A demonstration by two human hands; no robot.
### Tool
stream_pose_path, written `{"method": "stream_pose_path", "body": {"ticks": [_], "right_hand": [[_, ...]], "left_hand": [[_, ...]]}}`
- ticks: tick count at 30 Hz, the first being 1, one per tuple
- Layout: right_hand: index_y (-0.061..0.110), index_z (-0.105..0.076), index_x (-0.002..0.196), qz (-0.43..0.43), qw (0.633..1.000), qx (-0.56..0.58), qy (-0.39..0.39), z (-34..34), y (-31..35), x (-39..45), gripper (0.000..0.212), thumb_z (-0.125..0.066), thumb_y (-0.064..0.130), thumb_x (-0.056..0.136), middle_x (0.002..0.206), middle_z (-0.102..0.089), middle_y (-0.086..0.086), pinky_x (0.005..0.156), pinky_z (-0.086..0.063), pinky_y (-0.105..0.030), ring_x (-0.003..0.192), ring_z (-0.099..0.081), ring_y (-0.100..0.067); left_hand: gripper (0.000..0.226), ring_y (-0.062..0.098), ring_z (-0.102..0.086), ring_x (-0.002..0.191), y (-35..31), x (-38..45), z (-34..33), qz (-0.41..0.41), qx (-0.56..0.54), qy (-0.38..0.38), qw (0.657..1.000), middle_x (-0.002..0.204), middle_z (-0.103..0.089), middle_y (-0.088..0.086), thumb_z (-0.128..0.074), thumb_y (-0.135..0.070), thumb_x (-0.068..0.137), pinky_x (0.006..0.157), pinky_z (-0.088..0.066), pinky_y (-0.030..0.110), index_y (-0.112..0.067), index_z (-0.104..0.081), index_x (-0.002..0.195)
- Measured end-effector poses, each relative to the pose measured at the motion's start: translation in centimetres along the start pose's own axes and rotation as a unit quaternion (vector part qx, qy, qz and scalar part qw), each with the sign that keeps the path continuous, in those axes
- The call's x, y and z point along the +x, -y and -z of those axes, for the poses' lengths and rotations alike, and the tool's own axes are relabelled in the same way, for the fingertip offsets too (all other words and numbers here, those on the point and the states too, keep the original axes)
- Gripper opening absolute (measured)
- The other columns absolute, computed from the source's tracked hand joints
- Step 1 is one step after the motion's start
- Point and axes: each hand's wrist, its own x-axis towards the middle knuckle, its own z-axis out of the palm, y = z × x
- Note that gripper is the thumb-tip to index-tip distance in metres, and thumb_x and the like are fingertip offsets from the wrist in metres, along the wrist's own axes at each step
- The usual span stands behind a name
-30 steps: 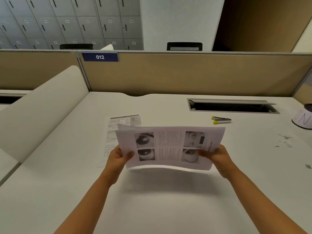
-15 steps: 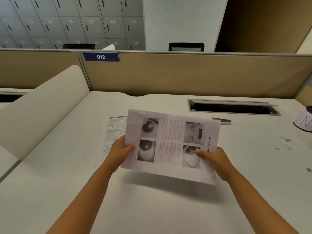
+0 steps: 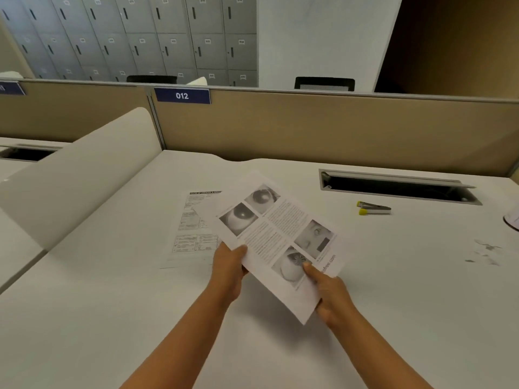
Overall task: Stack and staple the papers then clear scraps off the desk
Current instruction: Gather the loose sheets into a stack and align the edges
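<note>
A printed sheet with eye photos (image 3: pixel 276 234) is held above the white desk (image 3: pixel 393 290), turned diagonally with its far corner pointing up and left. My left hand (image 3: pixel 229 265) grips its near-left edge and my right hand (image 3: pixel 327 290) pinches its near-right corner, thumb on top. Another printed sheet with tables (image 3: pixel 191 228) lies flat on the desk, partly hidden under the held sheet. A small stapler with yellow ends (image 3: pixel 372 208) lies to the right. Small paper scraps (image 3: pixel 484 252) are scattered at the far right.
An open cable tray slot (image 3: pixel 398 186) is set into the desk at the back right. A tan partition (image 3: pixel 337 127) labelled 012 bounds the back. A white divider panel (image 3: pixel 84 169) rises along the left. A white object (image 3: pixel 512 219) sits at the right edge.
The held sheet has rotated from level to diagonal, its left end swinging up and away. Both hands moved closer together at its near edge. The camera shifted, so the stapler is fully visible again.
</note>
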Motion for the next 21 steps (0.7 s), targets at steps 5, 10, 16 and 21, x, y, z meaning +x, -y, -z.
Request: {"method": "stream_pose_path", "body": {"ticks": [5,10,16,21], "right_hand": [[0.013,-0.065,0.094,-0.018,1.000,-0.008,-0.017,1.8,2.2,0.5,0.011,-0.066,0.010,0.083,0.075,-0.073,-0.005,0.055,-0.056,-0.030,0.074,-0.066,-0.021],[0.007,-0.070,0.098,-0.073,0.985,-0.149,0.058,3.8,4.6,1.1,0.022,-0.063,0.024,0.085,0.093,-0.074,-0.015,0.079,-0.053,-0.043,0.084,-0.066,-0.030],[0.005,-0.066,0.108,-0.057,0.964,-0.245,0.087,1.4,3.5,1.1,0.022,-0.059,0.016,0.089,0.102,-0.074,-0.012,0.083,-0.056,-0.039,0.093,-0.070,-0.028],[0.006,-0.067,0.103,-0.062,0.969,-0.228,0.066,-0.5,1.7,0.7,0.018,-0.061,0.014,0.088,0.100,-0.074,-0.015,0.073,-0.059,-0.036,0.090,-0.072,-0.030]], "left_hand": [[0.029,0.020,-0.063,0.088,-1.7,0.1,1.0,-0.015,0.128,-0.049,0.990,0.094,-0.066,-0.001,-0.042,0.003,0.090,0.075,-0.052,0.039,-0.020,-0.057,0.101],[0.036,0.022,-0.065,0.093,-3.1,0.7,3.0,0.033,0.235,0.033,0.971,0.101,-0.068,0.001,-0.042,0.005,0.087,0.067,-0.053,0.032,-0.019,-0.058,0.108],[0.033,0.016,-0.066,0.087,-3.0,1.8,3.6,0.070,0.299,0.092,0.947,0.096,-0.070,-0.002,-0.043,0.002,0.087,0.064,-0.053,0.028,-0.021,-0.061,0.103],[0.032,0.015,-0.066,0.087,-3.1,3.2,4.7,0.093,0.293,0.119,0.944,0.094,-0.070,-0.004,-0.045,0.002,0.087,0.065,-0.052,0.027,-0.025,-0.060,0.095]]}}
